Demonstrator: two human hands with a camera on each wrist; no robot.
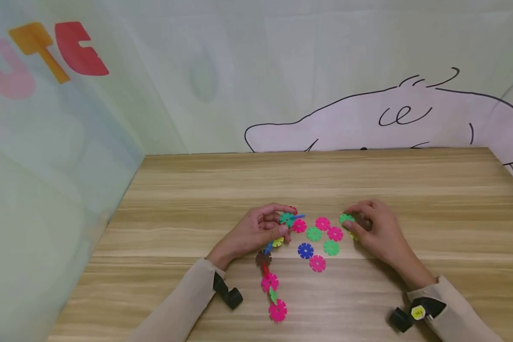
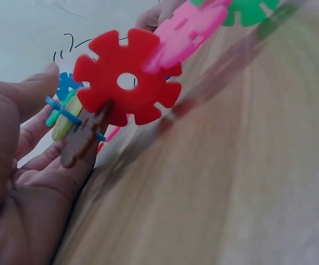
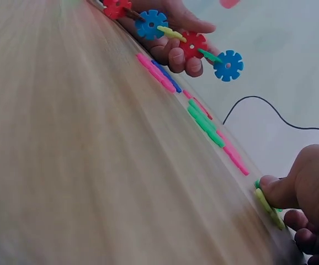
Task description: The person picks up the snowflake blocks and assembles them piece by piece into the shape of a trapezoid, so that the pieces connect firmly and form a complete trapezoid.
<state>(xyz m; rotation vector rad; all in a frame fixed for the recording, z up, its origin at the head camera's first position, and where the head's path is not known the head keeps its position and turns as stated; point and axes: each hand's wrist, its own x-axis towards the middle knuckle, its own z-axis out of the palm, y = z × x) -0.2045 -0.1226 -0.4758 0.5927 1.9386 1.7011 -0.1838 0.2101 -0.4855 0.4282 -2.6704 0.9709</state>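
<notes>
Chain of notched discs (image 1: 270, 282) ran from the curled fingers of my left hand (image 1: 254, 230) toward the near side of the worktop (image 1: 205, 185); rightward, my right hand (image 1: 378, 232) had fingers pinching a green disc (image 1: 345, 217), best held, I judged, by its rim

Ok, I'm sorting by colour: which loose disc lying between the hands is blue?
The dark blue disc, beside the head view's lowest loose pink disc; the others there are pink or green.

Loose notched discs (image 1: 314, 233) lie on a wood-grain table (image 1: 222, 185).
</notes>
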